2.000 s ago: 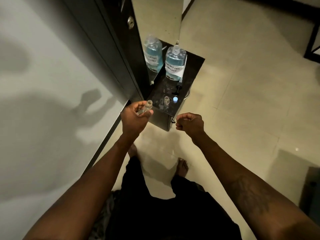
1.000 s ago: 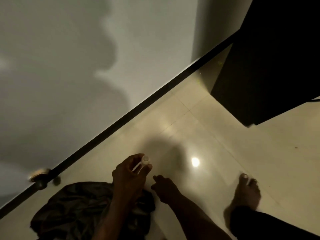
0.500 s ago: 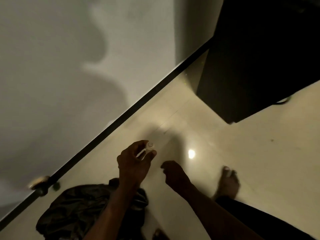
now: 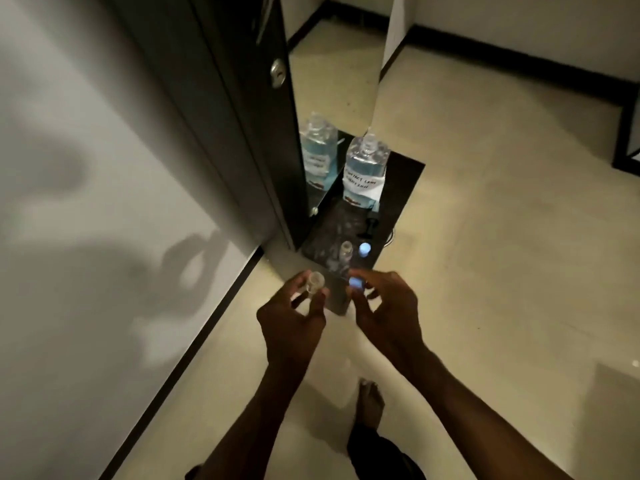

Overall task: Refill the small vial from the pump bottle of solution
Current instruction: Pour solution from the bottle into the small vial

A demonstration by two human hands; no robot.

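Small vial (image 4: 314, 283) pinched between thumb and fingers of the left hand (image 4: 294, 320), mouth open and turned up toward the camera, in the air just before the near edge of the dark stand (image 4: 407, 180). Small blue cap (image 4: 356, 283) pinched in the fingertips of the right hand (image 4: 384, 306), close beside the vial but not touching it.

Big bottle (image 4: 365, 168) of blue solution standing at the far edge of the stand, next to the mirror (image 4: 332, 81), well apart from both hands, not yet touched. Between bottle and hands, on the stand: a black part (image 4: 370, 223) lying down, perhaps the pump, too dark to tell; a second vial (image 4: 346, 250) upright and open, near the near edge; just beside it a second cap (image 4: 364, 250).

Judged from this: opening of the vial done, cap off. Not possible to tell whether any liquid is inside the vial. Left to do, probably: bringing the vial to the bottle, filling it, then closing it with the cap.
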